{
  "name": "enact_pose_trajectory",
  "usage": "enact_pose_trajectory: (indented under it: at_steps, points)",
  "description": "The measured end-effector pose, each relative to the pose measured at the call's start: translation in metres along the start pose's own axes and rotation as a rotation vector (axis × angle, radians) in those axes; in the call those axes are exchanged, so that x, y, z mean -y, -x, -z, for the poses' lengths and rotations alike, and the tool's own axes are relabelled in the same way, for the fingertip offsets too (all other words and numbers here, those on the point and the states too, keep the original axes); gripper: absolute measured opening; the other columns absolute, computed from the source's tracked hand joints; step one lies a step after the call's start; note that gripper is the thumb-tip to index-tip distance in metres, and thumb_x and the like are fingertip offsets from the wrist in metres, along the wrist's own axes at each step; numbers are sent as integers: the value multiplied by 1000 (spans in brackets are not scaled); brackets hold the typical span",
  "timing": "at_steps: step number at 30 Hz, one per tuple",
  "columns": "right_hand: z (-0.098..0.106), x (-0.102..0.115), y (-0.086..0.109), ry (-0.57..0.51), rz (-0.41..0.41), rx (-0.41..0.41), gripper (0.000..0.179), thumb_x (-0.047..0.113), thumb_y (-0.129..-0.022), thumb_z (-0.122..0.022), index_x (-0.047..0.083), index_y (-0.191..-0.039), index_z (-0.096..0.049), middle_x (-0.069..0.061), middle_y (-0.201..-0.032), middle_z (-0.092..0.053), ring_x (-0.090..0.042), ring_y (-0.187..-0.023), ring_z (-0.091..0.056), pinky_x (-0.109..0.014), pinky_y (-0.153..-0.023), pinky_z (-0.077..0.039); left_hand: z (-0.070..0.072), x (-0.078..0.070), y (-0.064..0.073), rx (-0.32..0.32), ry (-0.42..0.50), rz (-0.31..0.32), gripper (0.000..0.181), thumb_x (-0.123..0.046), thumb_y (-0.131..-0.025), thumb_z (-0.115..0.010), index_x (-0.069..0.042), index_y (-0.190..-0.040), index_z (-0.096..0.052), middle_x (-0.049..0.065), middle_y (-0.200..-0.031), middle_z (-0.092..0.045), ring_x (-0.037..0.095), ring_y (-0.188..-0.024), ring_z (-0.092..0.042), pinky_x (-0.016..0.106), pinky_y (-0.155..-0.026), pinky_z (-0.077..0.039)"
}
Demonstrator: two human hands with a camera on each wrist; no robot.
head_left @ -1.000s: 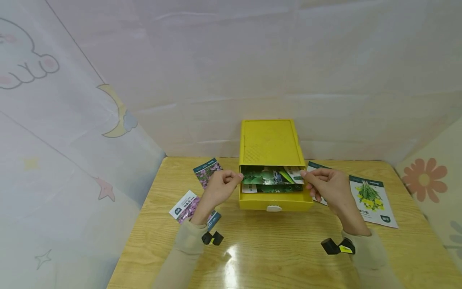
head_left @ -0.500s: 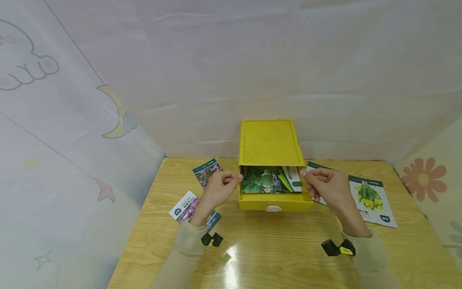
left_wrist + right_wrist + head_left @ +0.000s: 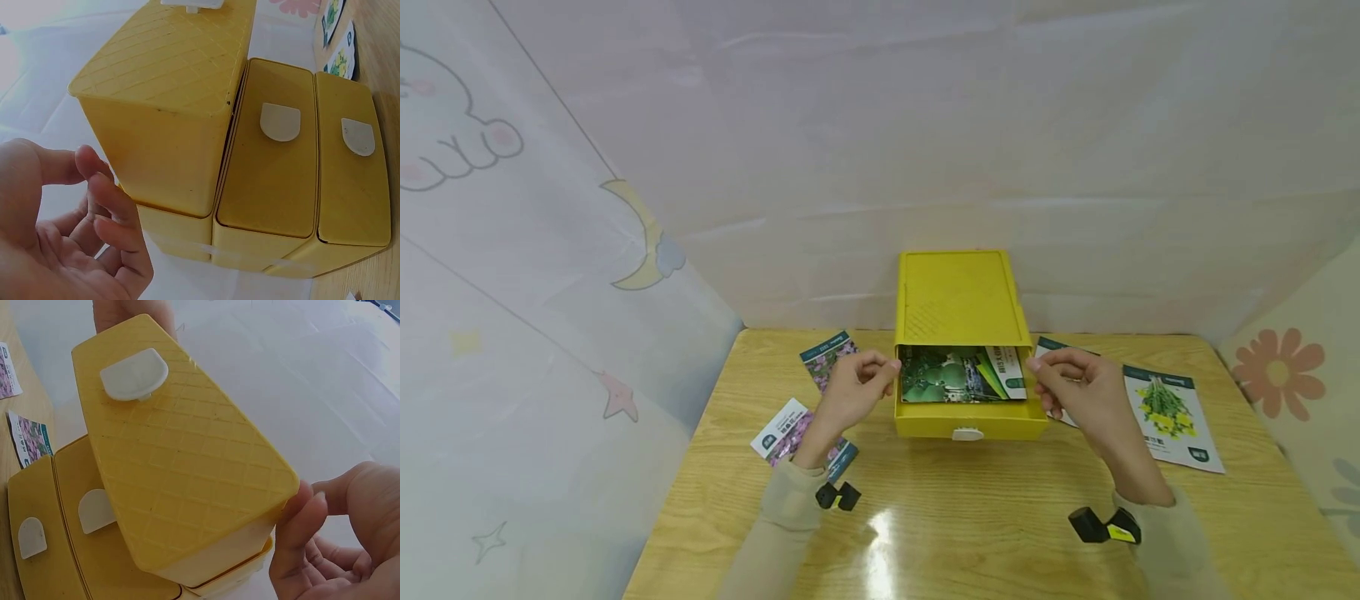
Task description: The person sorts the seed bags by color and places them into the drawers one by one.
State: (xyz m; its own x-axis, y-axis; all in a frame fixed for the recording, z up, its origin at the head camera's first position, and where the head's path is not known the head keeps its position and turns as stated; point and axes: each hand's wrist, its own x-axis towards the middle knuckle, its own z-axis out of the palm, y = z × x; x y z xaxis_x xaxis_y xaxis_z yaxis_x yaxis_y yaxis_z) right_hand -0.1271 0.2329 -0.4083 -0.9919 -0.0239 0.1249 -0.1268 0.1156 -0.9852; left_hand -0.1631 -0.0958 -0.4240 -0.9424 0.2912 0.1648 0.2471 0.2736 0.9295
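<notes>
Glossy rectangular paper-or-film packet with round green fruit on it (image 3: 962,373): lying in the pulled-out yellow plastic drawer (image 3: 928,427), top one of the boxy yellow plastic cabinet (image 3: 958,296).
Left hand (image 3: 853,387): yours is right by the drawer's left rim, thumb and finger nearly together; can't tell if you're pinching anything.
Right hand (image 3: 1093,392): same deal at the right rim, fingers bent, grip unclear to me.
Packet feel: I'd guess light, thin, bendy and kinda slick; creasing seems the main risk.
Packet grab spots: both short ends, honestly; one-handed it'd probably sag.
Drawer: looks like stiff, light plastic; use the white half-round knob (image 3: 967,434) or the side walls.
</notes>
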Motion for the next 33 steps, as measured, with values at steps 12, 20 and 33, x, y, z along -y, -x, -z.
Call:
enact_pose_trajectory:
  at_steps: [12,20,33]
  points:
    - [-15,5,26,174,275,-188,13,3,-92,-65,-3,-103,-67,-20,-84,-64,-19,-64,-63,-22,-52,-53,4,5,-8,-89,88,-88,24,-26,-99,-58,-5,-109,-65,11,-90,-67,19,-83,-63,42,-80,-53]
    - [-35,16,39,161,664,-339,17,-21,-78,-64,-13,-93,-67,-22,-82,-62,-15,-70,-60,-15,-66,-51,3,-4,-19,-72,138,-231,23,-6,-100,-54,9,-117,-57,26,-105,-60,30,-91,-61,45,-79,-54]
    - [-73,3,50,331,1021,-585,22,10,-86,-71,-10,-77,-70,-21,-73,-62,-25,-62,-58,-14,-72,-48,3,7,-50,-70,-12,-504,34,-2,-100,-49,10,-132,-50,25,-141,-41,38,-130,-40,53,-104,-40]
